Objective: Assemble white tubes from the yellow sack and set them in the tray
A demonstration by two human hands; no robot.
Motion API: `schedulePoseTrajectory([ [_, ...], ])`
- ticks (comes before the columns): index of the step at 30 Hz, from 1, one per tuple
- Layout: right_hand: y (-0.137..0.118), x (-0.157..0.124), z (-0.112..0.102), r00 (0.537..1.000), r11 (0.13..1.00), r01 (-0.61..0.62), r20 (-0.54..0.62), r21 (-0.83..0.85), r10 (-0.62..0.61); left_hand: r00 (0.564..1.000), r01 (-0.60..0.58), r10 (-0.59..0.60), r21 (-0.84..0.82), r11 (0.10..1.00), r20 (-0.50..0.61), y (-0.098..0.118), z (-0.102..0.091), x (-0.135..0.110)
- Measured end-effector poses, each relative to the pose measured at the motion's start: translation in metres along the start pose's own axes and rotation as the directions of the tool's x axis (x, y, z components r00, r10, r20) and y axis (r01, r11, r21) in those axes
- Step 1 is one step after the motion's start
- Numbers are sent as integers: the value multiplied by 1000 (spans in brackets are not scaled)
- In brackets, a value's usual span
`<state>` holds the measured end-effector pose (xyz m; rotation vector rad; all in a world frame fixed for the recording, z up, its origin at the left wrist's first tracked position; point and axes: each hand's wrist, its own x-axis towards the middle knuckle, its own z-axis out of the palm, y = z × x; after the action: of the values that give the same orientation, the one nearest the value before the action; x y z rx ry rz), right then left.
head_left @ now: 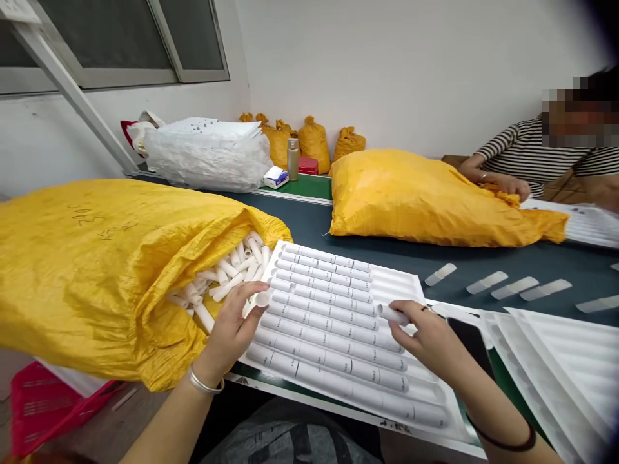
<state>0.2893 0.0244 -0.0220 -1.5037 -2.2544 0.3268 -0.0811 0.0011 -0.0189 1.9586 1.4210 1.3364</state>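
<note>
In front of me a white grooved tray (397,282) lies at a slant, with rows of white paper-like tubes (329,314) bearing small printed marks in its grooves. My left hand (236,325) is at the tray's left side, thumb and fingers closed around a short white tube (262,299) whose round end faces me. Over the tray's right part, my right hand (425,335) pinches another white tube (393,315), its hollow end pointing left. Beside my left hand, a yellow woven sack (106,258) gapes, showing many loose white tubes (239,264).
A second yellow sack (401,196) lies across the table, near a co-worker's hand (507,185). Several translucent pieces (515,287) lie on the dark surface. White trays (570,361) overlap at right. Behind are a plastic-wrapped stack (207,158) and a bottle (293,159); a red basket (53,406) stands lower left.
</note>
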Motion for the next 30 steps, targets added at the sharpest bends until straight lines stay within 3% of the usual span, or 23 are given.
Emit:
schedulePoseTrajectory([
  [2, -29, 1, -1, 1000, 972, 23, 6, 235, -25, 994, 88, -105, -293, 952, -41, 14, 14, -3],
  [5, -70, 3, 9, 997, 820, 2, 65, 573, -48, 961, 207, -275, -609, 765, -19, 31, 36, -8],
  [8, -92, 7, 22, 997, 574, -81, 64, 815, 51, 940, 293, -335, -640, 711, 59, 37, 48, -13],
  [10, -95, 11, 26, 994, 489, -55, 2, 870, 109, 930, 352, -347, -572, 741, 124, 36, 47, -15],
  [13, -90, 15, 19, 993, 572, 43, -100, 819, 68, 910, 413, -375, -446, 794, 176, 36, 37, -14],
  [17, -79, 18, 0, 957, 751, 290, -173, 593, -233, 893, 445, -385, -331, 832, 234, 42, 22, -8],
  [20, -74, 22, -8, 919, 784, 390, -153, 482, -363, 851, 468, -362, -238, 851, 380, 49, 16, -5],
  [22, -73, 23, -9, 917, 788, 389, -115, 478, -383, 845, 425, -316, -182, 887, 432, 53, 15, -6],
  [24, -73, 24, -6, 931, 798, 345, -70, 494, -359, 882, 298, -228, -113, 948, 414, 53, 15, -7],
  [27, -75, 24, 1, 977, 812, 185, -15, 554, -212, 950, 31, -32, 7, 999, 309, 52, 17, -9],
  [30, -77, 24, 9, 997, 725, -33, 77, 688, -28, 961, -170, 148, 77, 983, 233, 50, 21, -11],
])
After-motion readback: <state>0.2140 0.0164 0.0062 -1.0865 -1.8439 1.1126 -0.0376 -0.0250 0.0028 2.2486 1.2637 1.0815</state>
